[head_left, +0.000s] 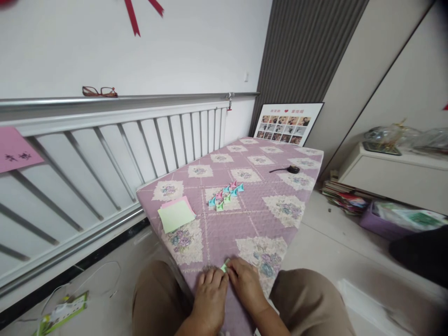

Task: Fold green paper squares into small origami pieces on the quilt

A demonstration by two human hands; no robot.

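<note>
A small piece of light green paper (pixel 225 266) is at the near end of the cloth-covered table, between my two hands. My right hand (pixel 244 281) pinches it with thumb and index finger. Beside it, my left hand (pixel 212 295) lies low on the tabletop, fingers pressed together at the paper's near side; whether it grips the paper is hidden. Farther up the table stands a cluster of small folded paper pieces (pixel 227 195) in blue, pink and green. To their left lies a stack of square sheets (pixel 177 216), pale green over pink.
The purple flowered tablecloth (pixel 241 219) covers the table. A black round object with a strap (pixel 293 169) lies at its far right. A white radiator (pixel 140 144) runs along the left. My knees flank the near end. A photo board (pixel 289 122) leans behind the table.
</note>
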